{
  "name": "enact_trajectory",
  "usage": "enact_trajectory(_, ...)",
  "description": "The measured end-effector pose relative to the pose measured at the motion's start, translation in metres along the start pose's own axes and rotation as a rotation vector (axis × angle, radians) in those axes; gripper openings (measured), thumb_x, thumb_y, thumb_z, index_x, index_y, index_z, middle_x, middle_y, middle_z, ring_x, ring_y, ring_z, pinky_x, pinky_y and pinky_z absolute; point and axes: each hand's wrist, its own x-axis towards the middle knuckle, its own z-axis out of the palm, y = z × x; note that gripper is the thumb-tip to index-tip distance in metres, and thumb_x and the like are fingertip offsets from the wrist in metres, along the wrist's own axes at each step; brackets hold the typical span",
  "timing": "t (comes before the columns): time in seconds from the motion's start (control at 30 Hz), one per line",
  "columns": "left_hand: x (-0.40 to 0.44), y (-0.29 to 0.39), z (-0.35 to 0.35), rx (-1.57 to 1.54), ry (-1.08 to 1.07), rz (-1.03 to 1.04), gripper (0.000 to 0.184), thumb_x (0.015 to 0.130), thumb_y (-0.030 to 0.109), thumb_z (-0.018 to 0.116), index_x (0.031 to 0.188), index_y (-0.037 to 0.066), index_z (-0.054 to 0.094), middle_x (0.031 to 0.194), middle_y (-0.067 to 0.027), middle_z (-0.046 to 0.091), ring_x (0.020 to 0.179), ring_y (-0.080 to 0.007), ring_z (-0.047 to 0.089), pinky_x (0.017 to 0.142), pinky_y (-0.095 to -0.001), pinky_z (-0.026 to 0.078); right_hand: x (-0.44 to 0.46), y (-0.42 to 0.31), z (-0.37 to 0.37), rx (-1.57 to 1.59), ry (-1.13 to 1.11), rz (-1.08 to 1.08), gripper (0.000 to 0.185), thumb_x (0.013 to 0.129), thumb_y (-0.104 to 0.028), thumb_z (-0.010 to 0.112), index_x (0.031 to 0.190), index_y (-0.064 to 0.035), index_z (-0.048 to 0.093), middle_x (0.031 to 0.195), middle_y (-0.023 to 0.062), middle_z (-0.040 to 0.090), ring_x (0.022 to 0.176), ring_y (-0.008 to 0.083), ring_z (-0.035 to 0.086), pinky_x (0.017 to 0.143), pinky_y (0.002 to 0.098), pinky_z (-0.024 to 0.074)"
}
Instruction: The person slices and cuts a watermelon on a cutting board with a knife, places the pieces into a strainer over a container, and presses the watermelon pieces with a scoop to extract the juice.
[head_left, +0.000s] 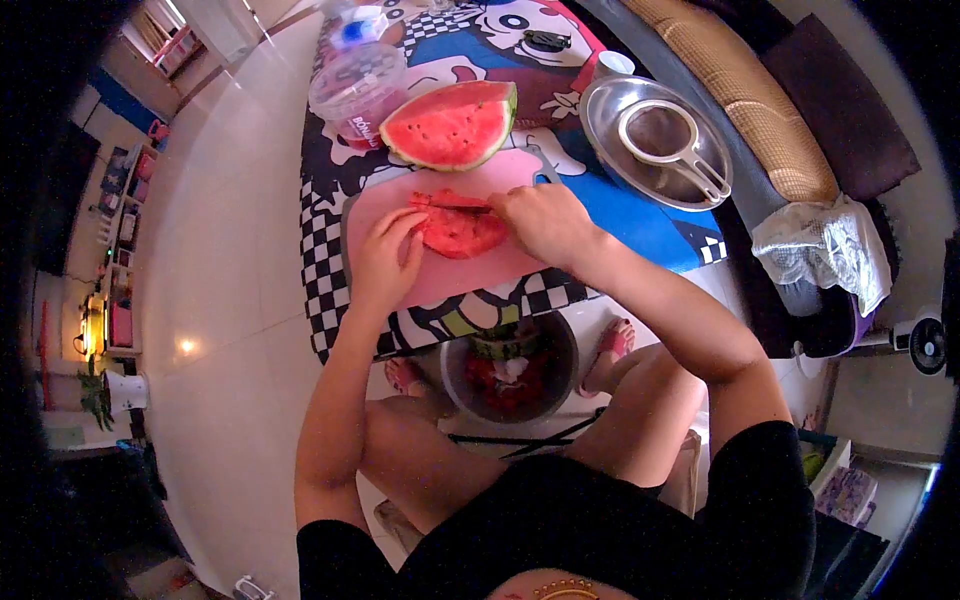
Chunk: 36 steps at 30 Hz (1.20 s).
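A red watermelon slice (462, 234) lies flat on the pink cutting board (385, 275). The fingers of my left hand (395, 250) press on its left edge. My right hand (545, 222) is closed around the handle of a knife (462, 208), whose dark blade reaches left across the upper part of the slice. The handle is mostly hidden in my fist. Just beyond the board's far edge rests a large watermelon wedge (450, 125), red flesh facing me.
A clear plastic tub (360, 90) stands at the far left of the table. On the right sit a metal bowl (600, 125) with a white-rimmed strainer (660, 132) and a white cup (613, 65). Below the near edge is a bucket (450, 375) holding rind and red scraps.
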Motion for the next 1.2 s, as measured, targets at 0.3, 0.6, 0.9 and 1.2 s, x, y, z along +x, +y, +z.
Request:
enact_trajectory(0.3,-0.005,0.016,0.012,0.025,-0.027,0.1,0.036,0.077,0.021,0.071,0.11,0.009,0.064,0.117,-0.0101,0.057,0.108,-0.0317,0.052,0.093,-0.041,0.043,-0.013,0.0,-0.024,-0.03,-0.022,0.063,0.017,0.082,-0.012,0.052,0.095,-0.0074,0.062,0.082,0.0127,0.066,0.074,0.0319,0.065,0.063,0.0424,0.0525)
enact_trajectory(0.6,-0.004,0.016,0.015,0.001,-0.036,0.082,0.036,0.076,0.021,0.072,0.109,0.009,0.065,0.116,-0.0095,0.057,0.104,-0.0312,0.054,0.092,-0.0398,0.044,-0.021,0.006,-0.006,0.031,0.037,0.074,0.015,0.083,-0.012,0.053,0.093,-0.0066,0.063,0.078,0.0118,0.066,0.071,0.0315,0.065,0.062,0.0419,0.0518)
enact_trajectory(0.9,-0.006,0.016,0.019,-0.011,-0.034,0.057,0.035,0.077,0.023,0.071,0.109,0.009,0.065,0.115,-0.0098,0.057,0.103,-0.0311,0.055,0.091,-0.0394,0.044,-0.034,0.01,-0.032,0.0,-0.025,0.066,0.016,0.079,-0.01,0.053,0.089,-0.0071,0.065,0.083,0.0147,0.067,0.076,0.031,0.067,0.063,0.0422,0.0545)
enact_trajectory(1.2,-0.006,0.015,0.018,0.026,-0.034,0.076,0.035,0.078,0.023,0.071,0.109,0.01,0.065,0.115,-0.0092,0.057,0.102,-0.0302,0.055,0.089,-0.0384,0.045,-0.049,0.025,0.024,0.138,0.07,0.121,0.017,0.086,-0.015,0.053,0.1,-0.0082,0.059,0.083,0.013,0.065,0.075,0.0328,0.064,0.062,0.0431,0.051)
